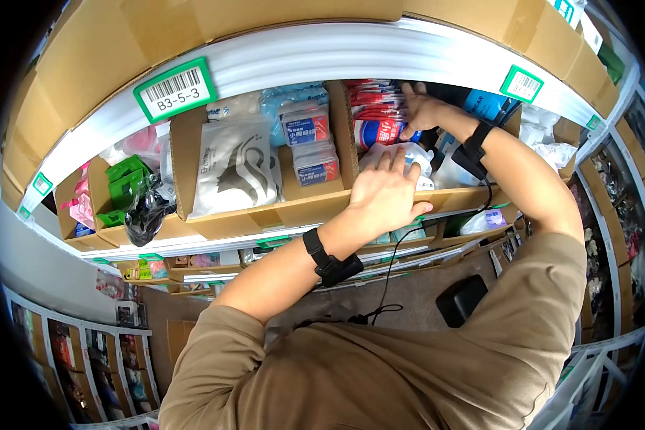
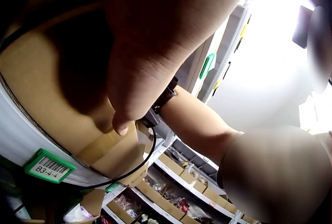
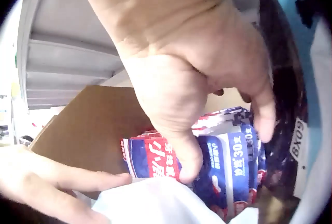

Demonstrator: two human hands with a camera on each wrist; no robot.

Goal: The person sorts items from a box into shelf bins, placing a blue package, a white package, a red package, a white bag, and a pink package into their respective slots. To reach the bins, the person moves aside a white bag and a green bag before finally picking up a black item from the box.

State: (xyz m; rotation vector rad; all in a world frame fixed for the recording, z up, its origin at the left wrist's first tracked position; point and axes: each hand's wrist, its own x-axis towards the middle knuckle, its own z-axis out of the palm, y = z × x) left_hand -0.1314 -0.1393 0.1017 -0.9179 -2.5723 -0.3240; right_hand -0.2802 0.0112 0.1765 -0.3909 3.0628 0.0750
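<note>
The right hand reaches into a cardboard bin at a row of blue-and-red packets. In the right wrist view we see its thumb on the front packet's face and a finger bent down beside the right edge; we cannot tell whether the grasp is closed. The packets stand upright in the bin, next to its cardboard divider, just behind a white plastic bag. The left hand, fingers outstretched, rests on this bag at the front of the bin. To the right of the packets we note a bright blue package. Left of the divider we find stacked packs with blue-and-red labels and a pale bag with a dark swirl. Above, the shelf edge carries a green-framed label reading B3-5-3.
</note>
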